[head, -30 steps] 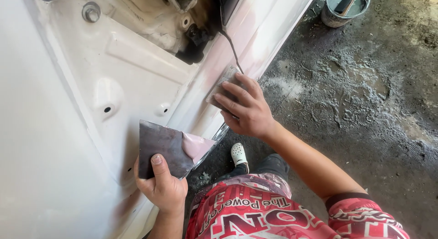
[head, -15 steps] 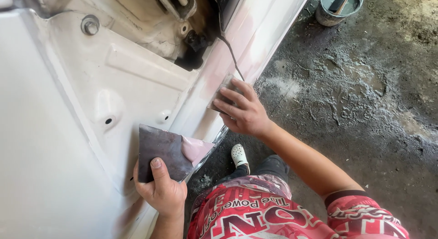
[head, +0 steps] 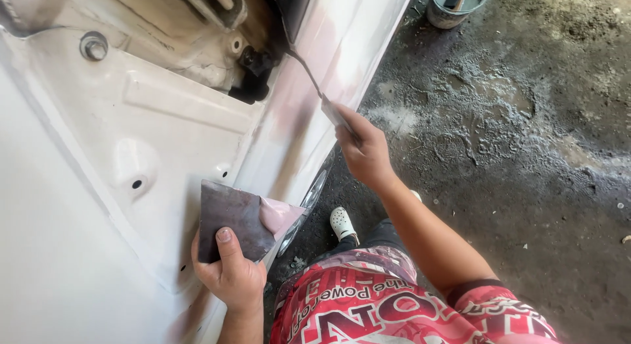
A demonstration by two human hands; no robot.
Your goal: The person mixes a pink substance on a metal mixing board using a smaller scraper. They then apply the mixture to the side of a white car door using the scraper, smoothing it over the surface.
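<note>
**Filler spread on a white car panel**

Clearly, from the head view, the right hand [head: 367, 153] was clamped on a thin spreader blade [head: 333, 112] laid against the white car panel [head: 342, 48], where a pinkish filler patch [head: 289, 114] showed. The left hand [head: 230, 272] gripped a dark mixing board [head: 230, 219] carrying pink putty [head: 279, 216]. Judged best done with a flat blade and light, even strokes.
</note>
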